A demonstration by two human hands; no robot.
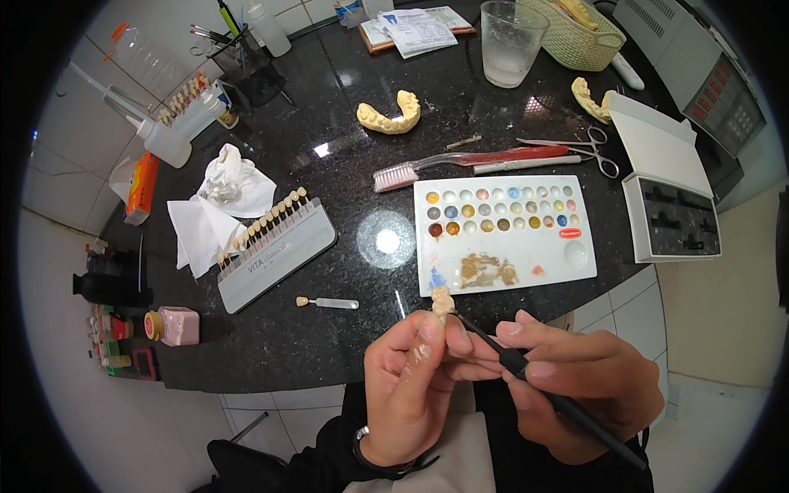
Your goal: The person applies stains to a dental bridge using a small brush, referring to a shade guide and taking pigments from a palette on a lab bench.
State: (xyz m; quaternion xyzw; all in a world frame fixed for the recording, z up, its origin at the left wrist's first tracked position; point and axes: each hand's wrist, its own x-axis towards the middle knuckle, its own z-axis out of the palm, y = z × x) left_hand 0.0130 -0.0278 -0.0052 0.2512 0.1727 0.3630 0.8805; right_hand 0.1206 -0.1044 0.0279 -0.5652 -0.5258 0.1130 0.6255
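Note:
My left hand (pixel 411 378) pinches a small beige tooth-shaped piece (pixel 442 300) upright between thumb and fingers, with white smears on the thumb. My right hand (pixel 583 378) grips a black brush (pixel 579 415), its fine tip at the lower part of the piece. Just beyond lies a white palette (pixel 501 234) with wells of coloured paint and brown, blue and pink smears. Left of it rests a grey shade guide (pixel 283 255) with a row of tooth tabs; a single tab (pixel 327 303) lies nearer me.
Dental casts (pixel 388 119), a large toothbrush (pixel 427 168), scissor-like forceps (pixel 606 164) and a plastic cup (pixel 509 41) sit farther back. An open white box (pixel 671 226) is at the right. Tissues (pixel 218 185) and a pink-filled jar (pixel 179 327) are at the left.

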